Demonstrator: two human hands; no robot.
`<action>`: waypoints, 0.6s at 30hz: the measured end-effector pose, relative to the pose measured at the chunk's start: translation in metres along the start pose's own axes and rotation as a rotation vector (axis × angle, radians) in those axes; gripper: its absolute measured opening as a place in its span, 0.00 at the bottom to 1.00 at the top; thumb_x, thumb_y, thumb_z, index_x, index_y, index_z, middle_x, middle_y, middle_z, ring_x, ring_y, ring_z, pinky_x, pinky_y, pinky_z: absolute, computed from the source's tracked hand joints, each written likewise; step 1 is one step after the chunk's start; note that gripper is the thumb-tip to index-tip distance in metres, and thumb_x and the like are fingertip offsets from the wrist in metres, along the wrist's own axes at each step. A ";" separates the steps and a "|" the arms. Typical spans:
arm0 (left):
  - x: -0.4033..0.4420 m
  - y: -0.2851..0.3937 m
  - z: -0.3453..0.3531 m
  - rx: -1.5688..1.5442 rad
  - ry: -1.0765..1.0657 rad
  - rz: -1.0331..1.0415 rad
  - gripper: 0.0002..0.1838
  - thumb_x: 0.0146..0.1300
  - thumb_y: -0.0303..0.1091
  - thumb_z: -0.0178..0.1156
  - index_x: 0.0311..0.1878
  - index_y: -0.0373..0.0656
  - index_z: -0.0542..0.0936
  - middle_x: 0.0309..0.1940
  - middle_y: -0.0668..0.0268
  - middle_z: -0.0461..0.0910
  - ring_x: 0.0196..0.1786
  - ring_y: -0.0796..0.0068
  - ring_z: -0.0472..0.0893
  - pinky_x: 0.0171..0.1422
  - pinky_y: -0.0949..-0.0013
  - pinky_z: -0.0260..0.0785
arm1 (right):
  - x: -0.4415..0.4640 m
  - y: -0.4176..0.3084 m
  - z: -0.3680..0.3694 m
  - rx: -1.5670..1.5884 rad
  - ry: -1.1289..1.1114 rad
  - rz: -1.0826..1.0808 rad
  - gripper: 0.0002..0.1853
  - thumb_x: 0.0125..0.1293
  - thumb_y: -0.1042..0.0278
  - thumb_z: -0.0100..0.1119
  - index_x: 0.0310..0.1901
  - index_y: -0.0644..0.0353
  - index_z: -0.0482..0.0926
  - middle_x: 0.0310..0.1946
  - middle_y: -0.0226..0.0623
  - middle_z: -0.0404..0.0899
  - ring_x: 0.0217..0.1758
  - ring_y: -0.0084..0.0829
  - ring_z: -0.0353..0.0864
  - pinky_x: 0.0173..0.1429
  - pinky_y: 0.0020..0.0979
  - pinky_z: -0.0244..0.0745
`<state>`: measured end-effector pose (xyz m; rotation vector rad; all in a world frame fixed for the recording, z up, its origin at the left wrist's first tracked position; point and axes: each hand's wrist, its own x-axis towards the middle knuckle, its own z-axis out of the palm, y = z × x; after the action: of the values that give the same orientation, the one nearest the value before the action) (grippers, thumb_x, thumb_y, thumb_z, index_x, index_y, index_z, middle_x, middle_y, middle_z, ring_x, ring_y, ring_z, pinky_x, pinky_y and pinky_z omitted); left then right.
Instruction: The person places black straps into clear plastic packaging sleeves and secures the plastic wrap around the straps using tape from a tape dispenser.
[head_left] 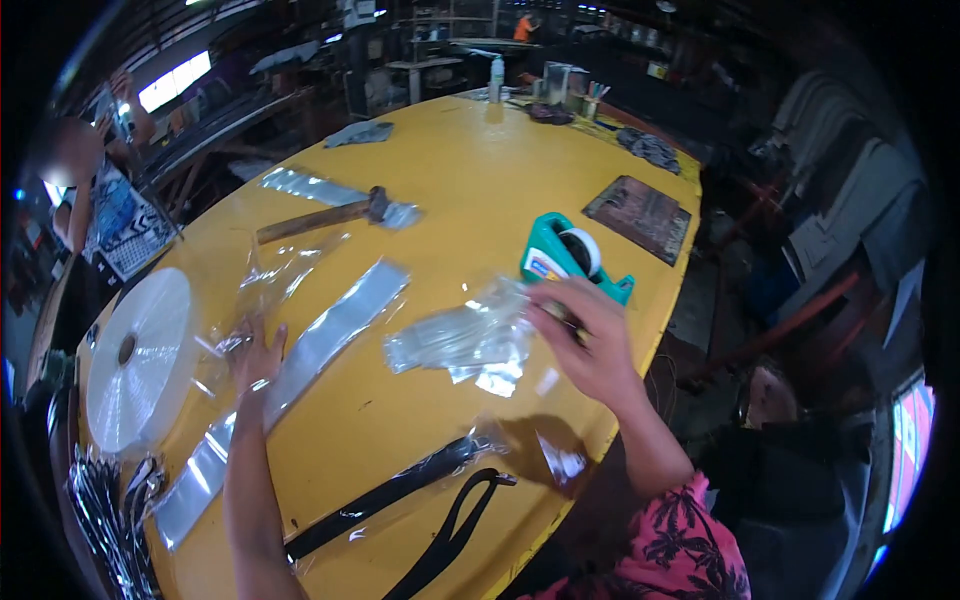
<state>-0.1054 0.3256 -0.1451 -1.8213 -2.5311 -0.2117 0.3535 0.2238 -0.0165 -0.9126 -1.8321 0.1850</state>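
Observation:
My left hand (257, 362) reaches across the yellow table and rests on crumpled clear plastic film (275, 280), thumb apart from the fingers. Beneath that wrist runs a long flat strip of clear plastic sleeving (345, 315). My right hand (590, 340) is closed, thumb and forefinger together, in front of the green tape dispenser (545, 245). A small dark and brassy item shows in its palm, too hidden to name. By these fingertips lies a loose pile of clear plastic bags (455, 338); whether the fingers grip one, I cannot tell.
A large roll of clear plastic sleeving (165, 355) is at the left. A hammer (320, 220) lies beyond the strip. Black straps (450, 530), one in plastic (390, 497), are near me. A dark board (640, 215) lies far right. Another person (75, 190) is at left.

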 end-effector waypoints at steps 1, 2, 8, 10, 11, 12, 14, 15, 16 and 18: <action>0.002 -0.002 0.001 -0.007 -0.004 -0.010 0.44 0.74 0.70 0.36 0.83 0.49 0.53 0.83 0.56 0.49 0.84 0.49 0.50 0.86 0.46 0.34 | 0.015 0.001 0.008 0.005 -0.040 -0.002 0.11 0.66 0.76 0.67 0.49 0.60 0.83 0.39 0.37 0.83 0.28 0.29 0.79 0.31 0.28 0.71; 0.003 -0.002 0.001 -0.012 -0.006 -0.023 0.44 0.74 0.70 0.37 0.83 0.49 0.54 0.83 0.56 0.50 0.84 0.49 0.50 0.86 0.46 0.34 | 0.029 0.002 0.019 0.015 -0.080 -0.005 0.10 0.66 0.75 0.67 0.48 0.60 0.83 0.39 0.39 0.83 0.30 0.36 0.81 0.33 0.32 0.74; 0.004 -0.004 0.001 -0.032 -0.006 -0.014 0.44 0.74 0.69 0.38 0.82 0.48 0.55 0.83 0.56 0.51 0.83 0.48 0.52 0.86 0.46 0.36 | 0.049 0.045 0.110 0.081 -0.139 -0.184 0.10 0.68 0.68 0.64 0.49 0.57 0.83 0.40 0.40 0.83 0.40 0.47 0.84 0.43 0.44 0.78; 0.007 -0.006 0.002 -0.004 0.002 -0.014 0.44 0.74 0.69 0.38 0.82 0.50 0.55 0.83 0.56 0.51 0.83 0.48 0.53 0.85 0.46 0.38 | 0.039 0.046 0.129 0.006 -0.258 -0.184 0.11 0.68 0.70 0.64 0.50 0.57 0.84 0.42 0.40 0.84 0.40 0.43 0.85 0.44 0.40 0.80; 0.007 -0.008 0.005 0.015 -0.001 -0.013 0.43 0.74 0.69 0.38 0.82 0.51 0.54 0.83 0.55 0.51 0.83 0.48 0.53 0.85 0.46 0.39 | 0.035 0.050 0.135 -0.023 -0.327 -0.157 0.11 0.69 0.69 0.62 0.51 0.56 0.84 0.43 0.40 0.85 0.42 0.43 0.86 0.45 0.41 0.81; 0.005 -0.007 0.003 0.024 -0.014 -0.030 0.43 0.74 0.69 0.38 0.82 0.51 0.54 0.83 0.55 0.51 0.83 0.48 0.53 0.85 0.46 0.39 | 0.032 0.052 0.138 -0.004 -0.340 -0.153 0.11 0.69 0.69 0.62 0.51 0.56 0.84 0.43 0.40 0.85 0.42 0.43 0.86 0.45 0.41 0.81; -0.002 -0.001 -0.002 -0.065 -0.022 -0.022 0.42 0.73 0.69 0.38 0.83 0.55 0.54 0.83 0.56 0.50 0.82 0.50 0.55 0.85 0.45 0.39 | 0.024 0.059 0.144 0.067 -0.355 -0.103 0.12 0.70 0.65 0.60 0.52 0.55 0.83 0.46 0.42 0.85 0.44 0.48 0.85 0.47 0.44 0.80; -0.001 -0.002 0.001 -0.031 -0.011 -0.027 0.42 0.73 0.70 0.38 0.83 0.56 0.54 0.83 0.57 0.50 0.82 0.50 0.55 0.85 0.45 0.38 | 0.021 0.068 0.149 0.074 -0.325 -0.115 0.13 0.70 0.66 0.60 0.54 0.54 0.83 0.48 0.42 0.85 0.45 0.49 0.85 0.48 0.44 0.81; 0.001 -0.003 0.002 0.004 0.008 -0.025 0.42 0.73 0.70 0.38 0.83 0.57 0.54 0.83 0.57 0.51 0.82 0.51 0.56 0.85 0.45 0.38 | 0.020 0.069 0.149 0.108 -0.347 -0.108 0.13 0.70 0.66 0.60 0.54 0.54 0.83 0.48 0.42 0.85 0.45 0.49 0.85 0.48 0.44 0.81; 0.000 0.001 -0.006 -0.014 -0.029 -0.045 0.42 0.73 0.70 0.38 0.83 0.57 0.54 0.83 0.58 0.51 0.82 0.51 0.55 0.85 0.46 0.37 | 0.025 0.065 0.143 0.054 -0.367 -0.048 0.13 0.69 0.68 0.60 0.54 0.54 0.82 0.47 0.43 0.85 0.44 0.49 0.85 0.49 0.44 0.81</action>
<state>-0.1045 0.3250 -0.1391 -1.7855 -2.5985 -0.2057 0.2608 0.3254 -0.0963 -0.8354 -2.1731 0.3908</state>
